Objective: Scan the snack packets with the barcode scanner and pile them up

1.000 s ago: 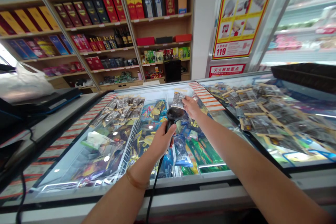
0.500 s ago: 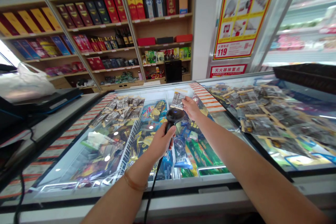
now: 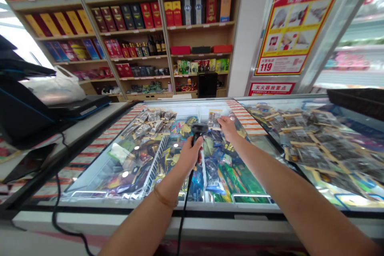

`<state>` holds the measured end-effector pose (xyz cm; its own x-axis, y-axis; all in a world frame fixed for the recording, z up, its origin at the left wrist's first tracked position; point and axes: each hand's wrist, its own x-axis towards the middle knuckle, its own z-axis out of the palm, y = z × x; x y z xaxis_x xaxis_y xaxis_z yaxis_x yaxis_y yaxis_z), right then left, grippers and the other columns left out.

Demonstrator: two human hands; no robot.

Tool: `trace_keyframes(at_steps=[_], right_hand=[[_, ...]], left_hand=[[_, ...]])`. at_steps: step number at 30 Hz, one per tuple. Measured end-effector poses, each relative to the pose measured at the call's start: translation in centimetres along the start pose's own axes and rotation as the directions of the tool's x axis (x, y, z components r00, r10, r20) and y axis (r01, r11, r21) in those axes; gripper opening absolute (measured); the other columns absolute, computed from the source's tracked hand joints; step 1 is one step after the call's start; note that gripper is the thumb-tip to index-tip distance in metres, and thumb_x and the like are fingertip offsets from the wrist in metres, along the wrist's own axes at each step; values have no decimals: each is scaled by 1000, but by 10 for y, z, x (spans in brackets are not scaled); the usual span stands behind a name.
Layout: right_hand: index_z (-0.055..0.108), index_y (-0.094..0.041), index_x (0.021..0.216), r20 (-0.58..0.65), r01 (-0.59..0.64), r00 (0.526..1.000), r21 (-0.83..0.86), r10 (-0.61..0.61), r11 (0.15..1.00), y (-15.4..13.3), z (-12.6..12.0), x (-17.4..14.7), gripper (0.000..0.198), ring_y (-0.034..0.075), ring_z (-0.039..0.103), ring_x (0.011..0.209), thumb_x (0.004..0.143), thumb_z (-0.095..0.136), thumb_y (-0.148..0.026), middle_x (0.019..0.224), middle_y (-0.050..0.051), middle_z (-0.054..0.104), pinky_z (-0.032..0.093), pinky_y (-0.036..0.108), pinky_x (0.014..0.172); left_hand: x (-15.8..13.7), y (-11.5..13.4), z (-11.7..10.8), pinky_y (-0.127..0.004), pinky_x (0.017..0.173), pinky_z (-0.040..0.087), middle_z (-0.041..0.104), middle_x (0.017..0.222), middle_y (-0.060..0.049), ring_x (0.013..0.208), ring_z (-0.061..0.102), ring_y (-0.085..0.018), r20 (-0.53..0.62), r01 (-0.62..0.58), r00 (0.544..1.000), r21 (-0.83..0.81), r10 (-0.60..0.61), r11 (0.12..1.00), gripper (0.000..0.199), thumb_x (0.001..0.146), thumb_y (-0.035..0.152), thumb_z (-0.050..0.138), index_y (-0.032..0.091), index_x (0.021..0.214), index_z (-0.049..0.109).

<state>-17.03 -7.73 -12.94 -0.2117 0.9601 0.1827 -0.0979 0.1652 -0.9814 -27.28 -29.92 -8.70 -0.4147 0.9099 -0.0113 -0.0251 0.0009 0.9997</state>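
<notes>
My left hand [image 3: 192,153] is wrapped round the handle of a black barcode scanner [image 3: 199,129], whose head points away from me above the freezer's glass lid. A black cable [image 3: 185,212] runs down from its handle. Just right of the scanner, my right hand [image 3: 228,127] pinches the edge of a small clear packet [image 3: 214,118] with dark contents and a tan top strip. Similar packets lie in a pile [image 3: 154,122] on the left of the lid. A larger spread of such packets [image 3: 309,132] covers the glass at the right.
Through the glass show bagged frozen goods [image 3: 237,176] and a white wire divider [image 3: 156,164]. On the left counter stand a dark checkout machine [image 3: 24,104] and a white plastic bag [image 3: 57,88]. A black tray [image 3: 357,102] sits at the far right. Stocked shelves [image 3: 136,32] line the back.
My view has swung left, so the scene sits farther right. The scanner's head is tipped more level, and both hands keep hold of the scanner and the packet.
</notes>
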Motion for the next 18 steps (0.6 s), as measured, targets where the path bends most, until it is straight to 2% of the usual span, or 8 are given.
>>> trace_keyframes(at_steps=[3,7,10,14,16,18], right_hand=[[61,-20,77,-43,-151,988,-20,150,988,-21,21,-5,18,14,59,58,76,75,-32,60,-4,60,50,25,58],[63,-19,78,79,-203,974,-99,211,974,-55,83,-12,11,12,61,56,82,73,-21,61,-3,64,45,21,53],[63,-18,73,191,-207,952,-166,238,964,-72,148,-17,16,11,59,53,85,72,-18,58,-3,63,41,19,50],[63,-16,70,266,-212,932,-152,246,965,-78,232,-24,19,10,58,51,87,70,-13,54,-2,61,42,18,50],[66,-16,75,282,-209,930,-129,237,969,-78,261,-28,14,10,61,54,87,70,-11,57,-2,62,47,17,53],[68,-16,81,291,-203,930,-102,224,974,-75,278,-30,9,10,65,59,86,69,-9,63,0,66,52,18,59]], left_hand=[[0,20,-23,-22,36,36,57,66,5,38,48,-8,-112,8,994,-55,-14,998,45,79,61,70,21,88,51],[-4,36,-80,-22,37,36,57,65,5,39,48,-9,-282,-36,959,-61,18,998,46,76,61,73,22,87,51],[-15,36,-129,-23,38,38,57,66,5,40,49,-9,-428,-57,903,-60,26,997,44,77,59,71,22,88,50],[-31,31,-183,-23,39,38,57,66,6,41,50,-10,-575,-83,816,-13,61,996,40,78,56,69,23,89,49],[-37,30,-203,-23,39,38,56,66,6,41,50,-10,-628,-76,776,-1,59,997,40,78,56,68,23,88,48],[-40,28,-217,-24,40,38,56,65,6,41,50,-10,-671,-66,740,-1,48,998,41,77,56,68,23,87,46]])
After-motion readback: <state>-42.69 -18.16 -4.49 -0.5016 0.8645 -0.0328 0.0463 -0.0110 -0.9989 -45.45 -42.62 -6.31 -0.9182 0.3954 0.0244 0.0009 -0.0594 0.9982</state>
